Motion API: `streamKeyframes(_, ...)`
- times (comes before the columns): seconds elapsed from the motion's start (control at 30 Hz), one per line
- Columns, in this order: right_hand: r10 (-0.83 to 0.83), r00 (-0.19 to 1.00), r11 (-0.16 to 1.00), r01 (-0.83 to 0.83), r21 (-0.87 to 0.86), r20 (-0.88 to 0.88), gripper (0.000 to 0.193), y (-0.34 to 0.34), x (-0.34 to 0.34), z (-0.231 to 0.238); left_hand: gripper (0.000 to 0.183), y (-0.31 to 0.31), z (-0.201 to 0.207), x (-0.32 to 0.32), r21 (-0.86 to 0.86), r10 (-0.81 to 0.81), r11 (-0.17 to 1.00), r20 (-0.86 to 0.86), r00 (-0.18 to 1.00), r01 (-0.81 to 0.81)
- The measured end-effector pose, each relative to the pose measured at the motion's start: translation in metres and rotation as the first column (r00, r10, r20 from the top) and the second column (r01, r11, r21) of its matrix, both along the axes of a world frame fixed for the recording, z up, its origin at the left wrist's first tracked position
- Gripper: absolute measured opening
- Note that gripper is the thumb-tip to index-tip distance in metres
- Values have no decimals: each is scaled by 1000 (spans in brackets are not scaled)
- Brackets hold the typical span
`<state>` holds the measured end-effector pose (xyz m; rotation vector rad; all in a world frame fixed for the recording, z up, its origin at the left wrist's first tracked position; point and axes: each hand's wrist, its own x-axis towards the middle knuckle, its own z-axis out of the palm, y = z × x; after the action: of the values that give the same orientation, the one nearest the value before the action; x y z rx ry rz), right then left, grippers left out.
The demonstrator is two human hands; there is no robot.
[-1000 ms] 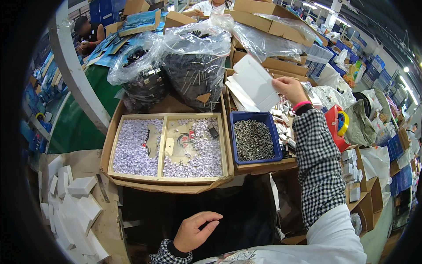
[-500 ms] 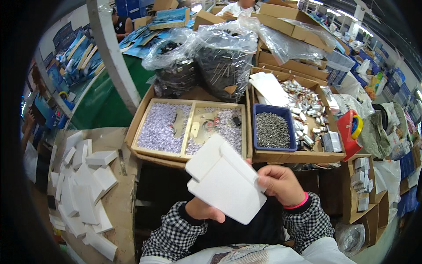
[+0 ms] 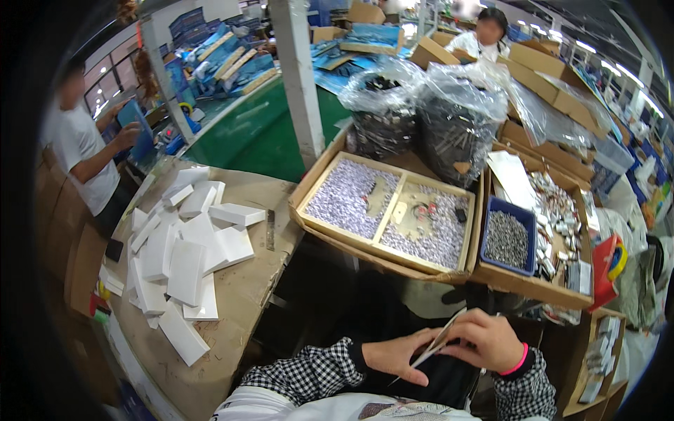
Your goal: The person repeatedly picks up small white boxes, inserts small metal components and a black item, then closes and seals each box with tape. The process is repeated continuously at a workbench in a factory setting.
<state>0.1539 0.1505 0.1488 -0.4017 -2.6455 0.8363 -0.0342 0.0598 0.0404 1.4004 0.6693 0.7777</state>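
Head view: landmark for all places is the two-compartment wooden tray [image 3: 392,209]. The folded white card blank [image 3: 425,355] is in both hands, nearer the wearer than the tray, turned nearly edge-on to the camera. The likely reason for the two-handed hold is that thin board bends easily, and a grip on opposite sides steadies it while leaving the folds within reach. The tray sits inside an open cardboard box [image 3: 393,270]; its raised rim and divider presumably keep the small pale pieces [image 3: 347,196] from scattering. Right of the tray, a blue plastic bin [image 3: 507,269] holds small metal parts [image 3: 507,238], probably for the same reason. Left of the tray, white cartons [image 3: 186,270] lie heaped on a cardboard sheet [image 3: 239,316], apparently put down loosely rather than stacked. More flat white cards [image 3: 512,175] rest to the right of the tray, beyond the bin, seemingly within arm's reach. Finger contact: the left hand [image 3: 397,354] has a narrow gap filled by the card, thumb crossing the near side, fingers along the left face, a corner showing past the thumb. The right hand [image 3: 491,340] has its fingers bent in against the right side, higher up; the exact contact of its thumb cannot be told.
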Motion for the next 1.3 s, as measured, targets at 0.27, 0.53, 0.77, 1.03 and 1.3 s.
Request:
streamKeyframes(0.27,82,982,996,-77,-34,171,24,-1,17,-9,97,3,-21,6,100,-9,995,-146,989,24)
streamKeyframes(0.53,-176,957,984,165,-65,-230,32,-1,30,-50,90,-10,-31,13,-306,243,935,193,951,-177)
streamKeyframes(0.77,-492,859,413,86,-907,-142,54,-34,37,-116,83,-19,-46,27,-401,330,900,365,871,-173)
streamKeyframes(1.03,-551,833,326,269,-906,48,45,-53,45,-121,47,-38,-57,30,-504,384,834,237,892,-225)
streamKeyframes(1.3,-603,794,402,210,-891,-84,54,-71,41,-127,49,-53,-50,31,-498,672,713,287,682,-493)
